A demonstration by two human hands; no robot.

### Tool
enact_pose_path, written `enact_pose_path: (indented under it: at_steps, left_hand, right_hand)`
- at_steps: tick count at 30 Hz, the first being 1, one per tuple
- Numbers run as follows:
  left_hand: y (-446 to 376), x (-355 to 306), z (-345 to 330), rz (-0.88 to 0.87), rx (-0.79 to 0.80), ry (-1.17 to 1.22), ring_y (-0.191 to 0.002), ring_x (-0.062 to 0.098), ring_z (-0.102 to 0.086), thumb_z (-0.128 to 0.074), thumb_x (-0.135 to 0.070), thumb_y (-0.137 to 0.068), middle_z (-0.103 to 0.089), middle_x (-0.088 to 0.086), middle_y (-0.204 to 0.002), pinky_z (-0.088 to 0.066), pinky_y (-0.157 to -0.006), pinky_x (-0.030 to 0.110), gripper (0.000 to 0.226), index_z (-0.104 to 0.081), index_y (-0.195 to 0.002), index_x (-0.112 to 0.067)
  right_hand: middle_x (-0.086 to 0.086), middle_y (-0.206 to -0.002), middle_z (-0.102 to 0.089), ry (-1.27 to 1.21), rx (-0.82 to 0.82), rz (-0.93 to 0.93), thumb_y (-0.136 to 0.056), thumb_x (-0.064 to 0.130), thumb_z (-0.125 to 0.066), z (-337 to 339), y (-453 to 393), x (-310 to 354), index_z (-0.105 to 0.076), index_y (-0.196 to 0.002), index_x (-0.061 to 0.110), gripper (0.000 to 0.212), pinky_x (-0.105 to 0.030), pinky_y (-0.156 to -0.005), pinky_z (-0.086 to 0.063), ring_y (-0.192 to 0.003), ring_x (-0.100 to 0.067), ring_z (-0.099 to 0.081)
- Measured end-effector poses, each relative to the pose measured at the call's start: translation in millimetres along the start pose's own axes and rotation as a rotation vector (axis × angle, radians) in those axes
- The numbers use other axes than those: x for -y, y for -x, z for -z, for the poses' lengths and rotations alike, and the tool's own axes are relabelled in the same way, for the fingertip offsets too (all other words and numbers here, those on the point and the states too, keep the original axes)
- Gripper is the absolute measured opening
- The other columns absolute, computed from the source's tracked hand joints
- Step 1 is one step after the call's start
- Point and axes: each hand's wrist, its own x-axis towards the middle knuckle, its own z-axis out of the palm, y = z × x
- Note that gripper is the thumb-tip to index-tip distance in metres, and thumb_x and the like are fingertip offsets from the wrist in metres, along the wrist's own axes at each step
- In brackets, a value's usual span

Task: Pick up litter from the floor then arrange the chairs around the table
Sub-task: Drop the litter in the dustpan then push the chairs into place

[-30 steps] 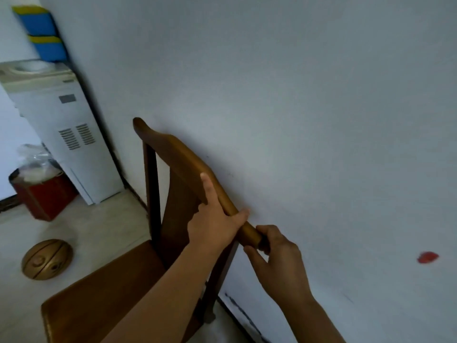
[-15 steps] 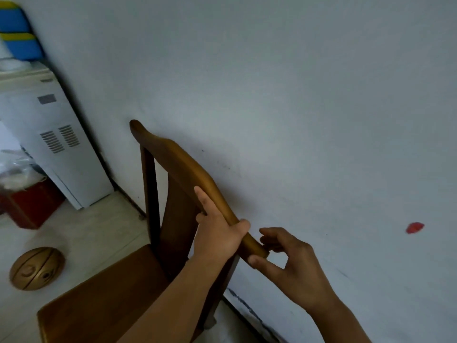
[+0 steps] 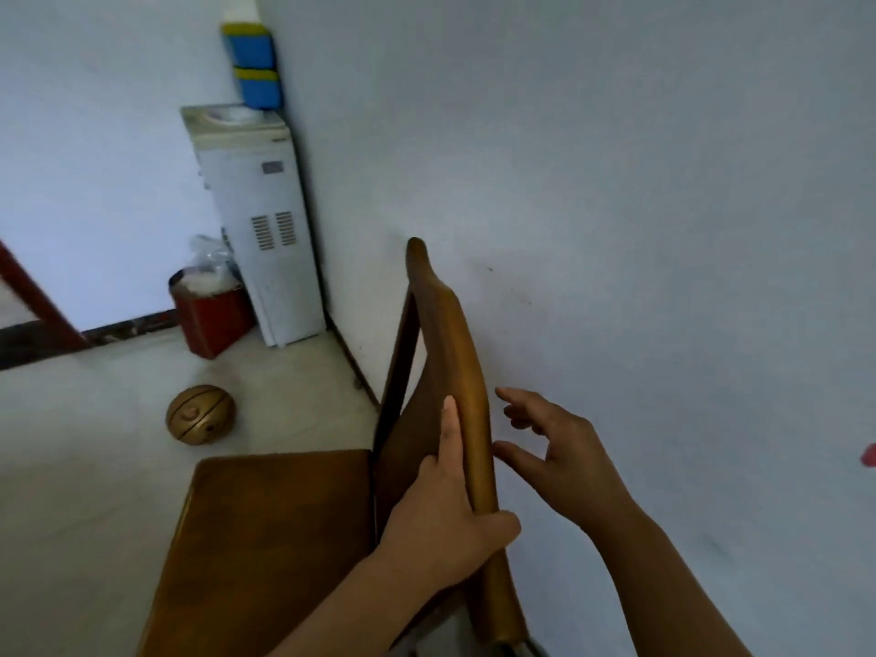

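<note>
A brown wooden chair (image 3: 284,538) stands with its back close to the pale wall on the right. My left hand (image 3: 445,519) grips the chair's curved top rail (image 3: 450,353), thumb wrapped behind it and fingers along the front. My right hand (image 3: 554,452) hovers just right of the rail, between it and the wall, with fingers spread and holding nothing. The chair's legs are out of sight below. No table or litter shows in the head view.
A white water dispenser (image 3: 265,230) stands in the corner with blue and yellow blocks (image 3: 253,64) on the wall above it. Beside it sits a red bin (image 3: 213,320) lined with a clear bag. A brown basketball (image 3: 201,414) lies on the pale floor.
My right hand has let go of the top rail's end and drawn away with fingers spread. The left hand keeps its grip. The view has swung left, showing more of the corner.
</note>
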Motion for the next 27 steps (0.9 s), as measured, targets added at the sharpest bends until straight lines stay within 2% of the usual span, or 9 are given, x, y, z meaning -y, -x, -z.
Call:
enact_pose_path:
  at_steps: [2,6,9,13,15,17,19,23,27]
  left_hand:
    - [14,1,-6,0.027,-0.077,0.004,-0.079,0.019,-0.062,-0.062,-0.043,-0.065,-0.055,0.003,-0.101,-0.057,-0.074,0.041,0.113,0.037,-0.113,-0.067]
    - [34,-2,-11,0.071,-0.194,-0.099,-0.07,0.013,-0.057,-0.063,-0.035,-0.077,-0.053,-0.002,-0.085,-0.055,-0.068,0.032,0.107,0.027,-0.133,-0.054]
    - [59,-2,-6,0.131,-0.22,-0.15,-0.075,0.013,-0.062,-0.064,-0.028,-0.079,-0.055,-0.003,-0.091,-0.058,-0.072,0.031,0.107,0.027,-0.127,-0.058]
    - [112,13,5,0.242,-0.21,-0.249,-0.079,0.012,-0.064,-0.064,-0.02,-0.08,-0.057,-0.004,-0.104,-0.058,-0.075,0.029,0.107,0.023,-0.13,-0.058]
    - [139,24,13,0.292,-0.208,-0.298,-0.081,0.011,-0.063,-0.064,-0.021,-0.079,-0.056,-0.005,-0.107,-0.058,-0.076,0.029,0.106,0.021,-0.128,-0.062]
    - [166,34,22,0.319,-0.219,-0.343,-0.082,0.01,-0.061,-0.064,-0.022,-0.078,-0.054,-0.01,-0.101,-0.056,-0.079,0.029,0.105,0.018,-0.128,-0.065]
    - [190,45,32,0.336,-0.217,-0.36,-0.085,0.008,-0.058,-0.064,-0.022,-0.078,-0.051,-0.014,-0.097,-0.054,-0.08,0.028,0.104,0.017,-0.125,-0.068]
    - [232,67,49,0.352,-0.269,-0.342,-0.095,0.006,-0.057,-0.063,-0.027,-0.078,-0.054,-0.012,-0.116,-0.051,-0.086,0.029,0.096,0.007,-0.128,-0.07]
    - [268,96,67,0.349,-0.316,-0.342,-0.092,0.002,-0.048,-0.058,-0.019,-0.086,-0.045,-0.017,-0.112,-0.04,-0.072,0.014,0.084,-0.004,-0.135,-0.062]
  right_hand:
    - [0.018,-0.114,-0.054,-0.036,0.044,0.069,-0.077,0.038,-0.068,0,5,-1,-0.04,-0.129,0.04,0.059,0.001,-0.079,-0.034,-0.098,0.003,-0.053]
    - [0.016,-0.118,-0.051,-0.097,0.111,0.133,-0.076,0.035,-0.07,4,20,-3,-0.034,-0.126,0.044,0.062,-0.003,-0.076,-0.034,-0.095,0.005,-0.049]
    - [0.01,-0.13,-0.051,-0.155,0.168,0.154,-0.076,0.034,-0.072,2,30,-2,-0.035,-0.133,0.04,0.069,-0.006,-0.079,-0.034,-0.101,0.0,-0.049]
    - [0.008,-0.143,-0.039,-0.247,0.231,0.162,-0.07,0.038,-0.075,-6,34,12,-0.026,-0.138,0.04,0.084,-0.025,-0.095,-0.039,-0.118,-0.008,-0.045]
    - [0.007,-0.148,-0.03,-0.271,0.266,0.179,-0.068,0.041,-0.076,-13,33,21,-0.02,-0.141,0.038,0.091,-0.035,-0.106,-0.035,-0.131,-0.012,-0.036]
    - [0.006,-0.154,-0.018,-0.275,0.298,0.214,-0.063,0.051,-0.074,-23,33,35,-0.013,-0.142,0.04,0.1,-0.04,-0.114,-0.025,-0.14,-0.014,-0.021]
    - [0.005,-0.158,-0.001,-0.282,0.336,0.214,-0.056,0.06,-0.07,-34,33,51,-0.005,-0.142,0.043,0.109,-0.041,-0.115,-0.015,-0.143,-0.013,-0.005]
    - [0.003,-0.155,0.02,-0.251,0.393,0.192,-0.049,0.061,-0.071,-56,36,83,0.003,-0.142,0.044,0.12,-0.049,-0.115,-0.01,-0.143,-0.019,0.01]
    - [-0.003,-0.153,0.025,-0.136,0.399,0.189,-0.042,0.071,-0.065,-80,42,107,0.005,-0.143,0.039,0.127,-0.059,-0.115,-0.004,-0.141,-0.025,0.022]
